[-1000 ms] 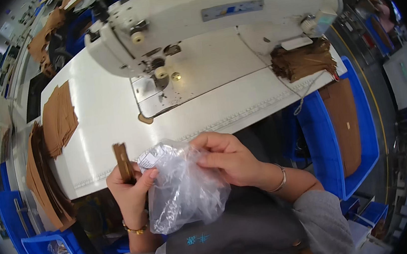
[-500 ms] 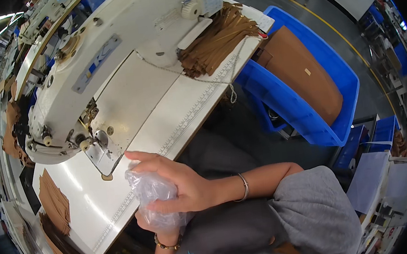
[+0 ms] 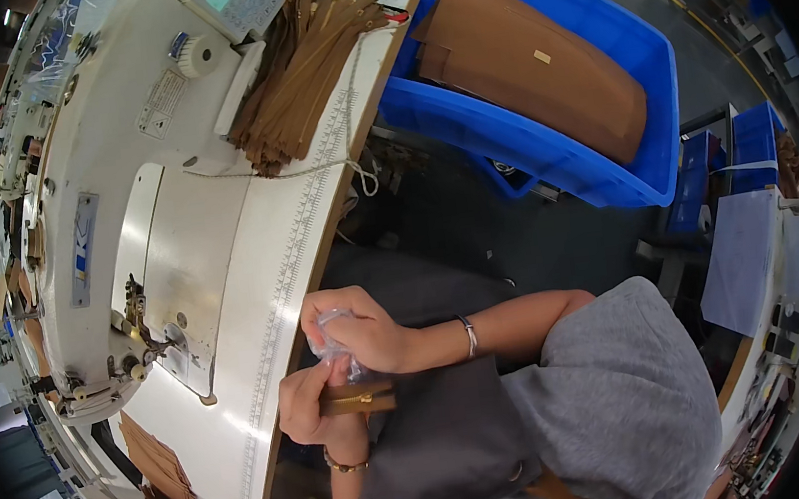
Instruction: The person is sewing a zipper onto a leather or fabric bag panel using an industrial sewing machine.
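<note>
My left hand (image 3: 305,410) is closed on a brown zipper (image 3: 370,397) with a brass-coloured pull, held low near the front edge of the white sewing table (image 3: 251,247). My right hand (image 3: 368,332), just above it, grips a crumpled clear plastic bag (image 3: 337,328), squashed small; my left fingertips touch the bag from below. Both hands are in front of my dark apron (image 3: 422,444). The white sewing machine (image 3: 71,218) stands on the table to their left.
A bundle of brown zippers (image 3: 301,73) lies on the table's far end. A blue bin (image 3: 657,171) holding brown panels (image 3: 519,88) stands beside the table. Brown cut pieces (image 3: 154,460) lie at the table's near left. A shelf unit (image 3: 736,260) is at the right.
The view has turned rightward. The plastic bag, spread loosely a second ago, is bunched tight in my right hand. The zipper in my left hand has tipped from upright to sideways.
</note>
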Motion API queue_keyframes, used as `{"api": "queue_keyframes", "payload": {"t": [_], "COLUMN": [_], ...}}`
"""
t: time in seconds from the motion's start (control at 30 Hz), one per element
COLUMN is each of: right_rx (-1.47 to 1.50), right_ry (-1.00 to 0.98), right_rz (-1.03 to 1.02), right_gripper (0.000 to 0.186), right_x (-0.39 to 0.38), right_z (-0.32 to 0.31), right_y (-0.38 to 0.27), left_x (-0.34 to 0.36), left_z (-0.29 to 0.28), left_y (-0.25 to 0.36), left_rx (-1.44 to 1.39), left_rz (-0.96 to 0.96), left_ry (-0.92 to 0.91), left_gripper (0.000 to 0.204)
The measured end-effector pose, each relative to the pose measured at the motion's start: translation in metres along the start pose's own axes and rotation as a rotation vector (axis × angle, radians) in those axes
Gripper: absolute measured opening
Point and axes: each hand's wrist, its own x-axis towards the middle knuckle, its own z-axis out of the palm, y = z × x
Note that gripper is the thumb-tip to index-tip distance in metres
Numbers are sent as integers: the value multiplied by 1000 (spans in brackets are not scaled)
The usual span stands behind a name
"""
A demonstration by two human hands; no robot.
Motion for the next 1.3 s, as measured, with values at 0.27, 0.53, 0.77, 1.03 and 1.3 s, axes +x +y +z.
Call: {"api": "queue_keyframes", "payload": {"t": [0.27, 0.53, 0.77, 1.03, 1.3], "right_rx": [110, -430, -938, -1372, -1310], "right_ry": [95, 655, 935, 793, 749], "right_rz": [118, 260, 383, 615, 365], "right_gripper": [34, 37, 62, 55, 49], "right_x": [-12, -41, 60, 161, 115], "right_z": [-2, -149, -319, -344, -349], "right_y": [-11, 31, 113, 171, 157], "left_x": [13, 1, -16, -15, -7], "left_z": [24, 0, -51, -36, -40], "left_y": [-7, -25, -60, -60, -56], "left_rx": [2, -153, 329, 305, 272], "left_rz": [-98, -570, -218, -226, -284], "left_ry": [-95, -242, -63, 15, 2], "left_gripper": [23, 34, 34, 55, 34]}}
